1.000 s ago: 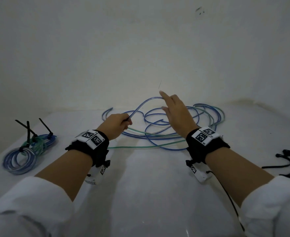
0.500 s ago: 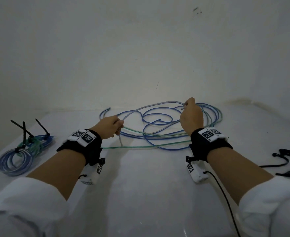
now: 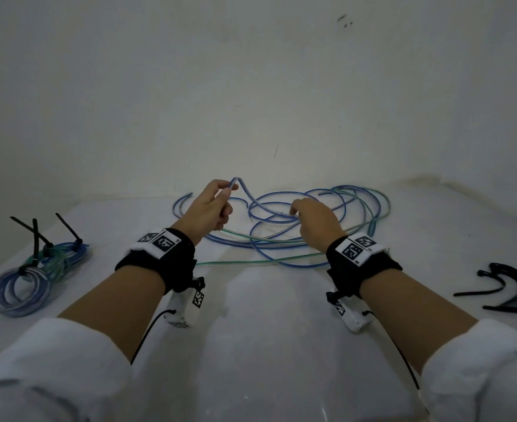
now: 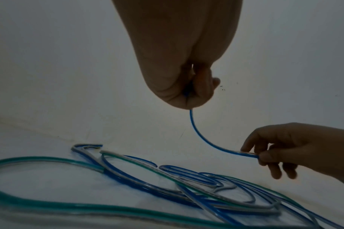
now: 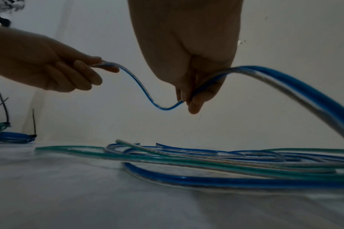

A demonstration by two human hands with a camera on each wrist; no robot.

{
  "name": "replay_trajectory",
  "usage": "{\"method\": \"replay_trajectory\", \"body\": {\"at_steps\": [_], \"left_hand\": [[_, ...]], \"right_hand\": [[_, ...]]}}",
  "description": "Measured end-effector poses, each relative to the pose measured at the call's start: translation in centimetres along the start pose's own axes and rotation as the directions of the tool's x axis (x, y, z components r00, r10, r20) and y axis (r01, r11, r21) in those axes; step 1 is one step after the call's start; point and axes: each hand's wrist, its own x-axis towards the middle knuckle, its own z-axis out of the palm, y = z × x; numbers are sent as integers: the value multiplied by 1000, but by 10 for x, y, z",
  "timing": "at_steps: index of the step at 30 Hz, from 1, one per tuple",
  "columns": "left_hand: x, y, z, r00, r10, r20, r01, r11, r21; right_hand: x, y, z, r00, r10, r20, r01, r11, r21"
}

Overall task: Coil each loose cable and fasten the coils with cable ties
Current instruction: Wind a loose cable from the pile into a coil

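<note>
My left hand (image 3: 208, 208) pinched the blue cable (image 3: 245, 193) between thumb and first finger, close to its end, and held it up above the pile of loose cables (image 3: 297, 236). My right hand (image 3: 315, 220) pinched the same cable a little way along, fingers curled round it, just over the pile. Between my two hands the cable hung in a soft dip (image 5: 163, 107).

I thought the cable was light and bendy, but a bit springy, because it kept its curves as it lay. It looked smooth, so it could slip. A good place to hold it was near the end, then each new loop where it crossed the first.

In the pile I saw blue cables and at least one green cable (image 3: 251, 262). They crossed too much for me to count them.

Far to the left of the pile lay the done coils (image 3: 22, 287). I counted three black ties (image 3: 65, 225) sticking up from them. How many coils there were, I could not tell. Far to the right of the pile lay spare black ties (image 3: 507, 287), too bunched up to count.
</note>
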Motion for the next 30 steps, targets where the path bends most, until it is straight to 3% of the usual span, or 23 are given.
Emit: {"method": "replay_trajectory", "body": {"at_steps": [3, 9, 13, 17, 21, 24, 28, 30], "left_hand": [[4, -1, 3, 1000, -29, 2, 30, 999, -31], [6, -12, 14, 987, 149, 60, -159, 961, 225], [4, -17, 18, 968, 196, 155, -246, 863, 442], [-1, -14, 17, 969, 145, 199, -234, 796, 558], [-2, -12, 18, 962, 105, 251, -244, 742, 624], [-3, -11, 20, 959, 101, 265, -248, 751, 612], [-4, -13, 18, 966, 61, 251, -174, 871, 459], [-5, -11, 18, 969, 53, 240, -155, 888, 432]], "right_hand": [[1, -3, 1, 996, -38, 83, 36, 999, 24], [1, -21, -6, 980, -131, 150, 162, 963, -216], [2, -29, -11, 972, -172, 162, 192, 974, -118], [-2, -27, -18, 969, -229, 94, 228, 973, 28], [-1, -28, -18, 962, -270, 24, 271, 962, -20], [0, -26, -16, 961, -269, -66, 267, 963, -37], [1, -26, -13, 964, -263, -28, 264, 965, 6], [1, -27, -12, 967, -255, -27, 256, 963, 80]]}}
